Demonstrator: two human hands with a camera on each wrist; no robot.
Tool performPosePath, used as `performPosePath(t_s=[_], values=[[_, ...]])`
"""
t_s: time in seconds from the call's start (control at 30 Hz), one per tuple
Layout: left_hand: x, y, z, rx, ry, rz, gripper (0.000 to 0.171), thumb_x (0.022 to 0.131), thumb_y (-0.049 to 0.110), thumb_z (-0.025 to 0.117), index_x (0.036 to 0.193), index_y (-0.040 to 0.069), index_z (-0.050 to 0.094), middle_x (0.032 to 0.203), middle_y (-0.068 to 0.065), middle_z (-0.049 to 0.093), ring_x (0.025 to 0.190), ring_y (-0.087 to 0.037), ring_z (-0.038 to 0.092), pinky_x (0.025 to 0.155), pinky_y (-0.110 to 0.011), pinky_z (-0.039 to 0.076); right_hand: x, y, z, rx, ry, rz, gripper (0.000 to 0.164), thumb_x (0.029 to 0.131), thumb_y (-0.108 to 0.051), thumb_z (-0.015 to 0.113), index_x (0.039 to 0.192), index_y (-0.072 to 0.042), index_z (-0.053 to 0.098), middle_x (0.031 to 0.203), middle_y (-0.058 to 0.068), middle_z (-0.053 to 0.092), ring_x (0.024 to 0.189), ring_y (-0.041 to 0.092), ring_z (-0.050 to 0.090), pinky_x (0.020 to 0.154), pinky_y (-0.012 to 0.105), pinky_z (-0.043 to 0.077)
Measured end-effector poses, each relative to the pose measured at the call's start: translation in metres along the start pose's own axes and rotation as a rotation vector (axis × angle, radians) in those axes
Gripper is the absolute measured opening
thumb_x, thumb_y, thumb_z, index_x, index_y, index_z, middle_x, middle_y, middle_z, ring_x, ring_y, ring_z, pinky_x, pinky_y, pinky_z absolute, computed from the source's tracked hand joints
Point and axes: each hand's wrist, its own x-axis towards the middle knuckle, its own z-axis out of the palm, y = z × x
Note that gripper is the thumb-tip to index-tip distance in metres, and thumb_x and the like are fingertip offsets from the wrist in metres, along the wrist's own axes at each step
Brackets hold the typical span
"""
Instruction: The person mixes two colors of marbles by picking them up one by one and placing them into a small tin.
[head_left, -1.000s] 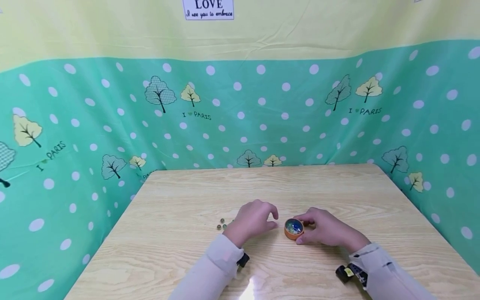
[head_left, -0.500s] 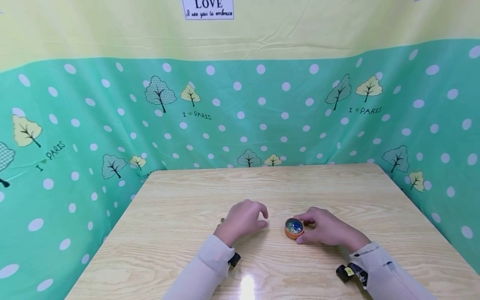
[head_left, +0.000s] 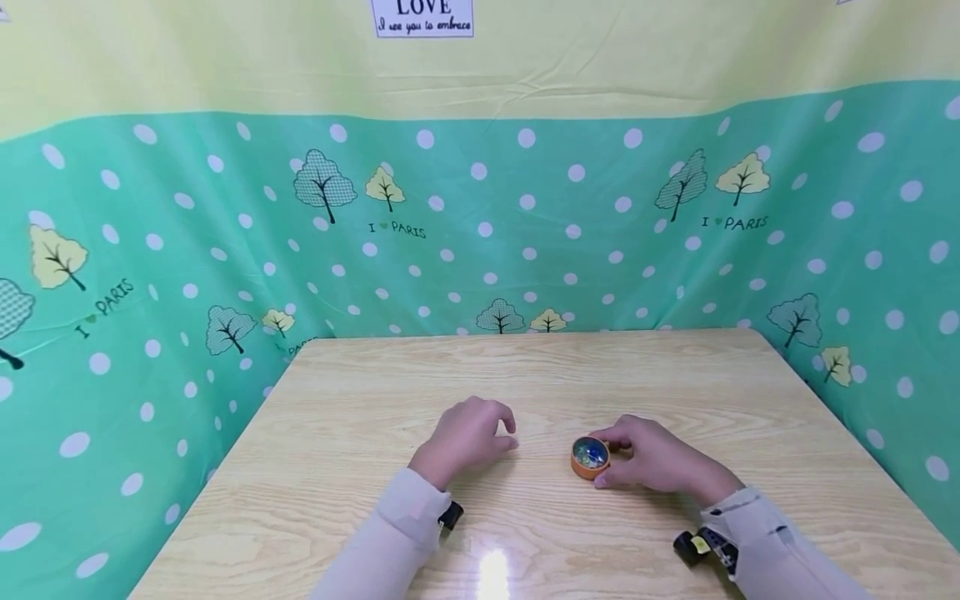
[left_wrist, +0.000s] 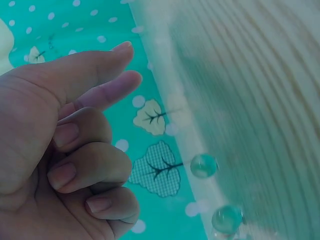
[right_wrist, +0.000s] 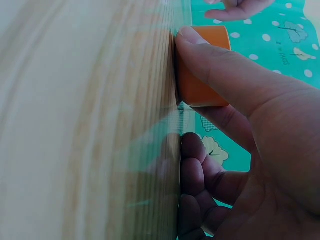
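Left hand (head_left: 463, 437): thumb and index extended, slight gap between; other three fingers curled toward palm.
Right hand (head_left: 648, 454): thumb and forefinger pinching orange cup (head_left: 585, 473) by its side.
Cup position: upright on table (head_left: 375, 383), between hands.
Glass marbles (left_wrist: 203, 166): on table, near left hand, not touching.

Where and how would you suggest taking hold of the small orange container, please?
Probably by the curved outer wall, coming from the right and pinching its near and far sides: the round container stands upright on the table, and the right hand holds it so.
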Motion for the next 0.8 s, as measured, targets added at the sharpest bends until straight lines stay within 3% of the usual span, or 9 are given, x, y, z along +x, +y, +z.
performPosePath(t_s=[0.23,0.43,0.8], values=[[-0.002,-0.011,-0.007,-0.017,0.003,-0.049,0.012,0.091,0.037,0.078,0.096,0.027,0.077,0.107,0.0,0.076,0.084,-0.014,0.062,0.075,-0.034,0.052,-0.001,0.001,0.0,0.001,0.003,0.006,0.062,0.079,-0.042,0.09,0.134,-0.024,0.07,0.107,-0.003,0.061,0.097,0.019,0.055,0.078,0.027,0.043],[-0.003,-0.02,-0.014,-0.039,0.006,-0.093,0.011,0.093,0.037,0.078,0.093,0.026,0.077,0.111,-0.002,0.076,0.087,-0.016,0.063,0.08,-0.038,0.053,0.0,-0.001,0.001,-0.003,0.003,0.01,0.062,0.078,-0.043,0.09,0.134,-0.025,0.07,0.108,-0.002,0.061,0.099,0.017,0.055,0.081,0.028,0.045],[-0.005,-0.034,-0.021,-0.044,-0.043,-0.152,0.013,0.09,0.036,0.08,0.084,0.027,0.074,0.079,0.007,0.066,0.062,-0.014,0.055,0.061,-0.033,0.046,-0.002,-0.004,0.001,-0.007,0.012,0.052,0.066,0.076,-0.044,0.091,0.135,-0.025,0.07,0.108,-0.001,0.06,0.101,0.017,0.056,0.085,0.033,0.047]])
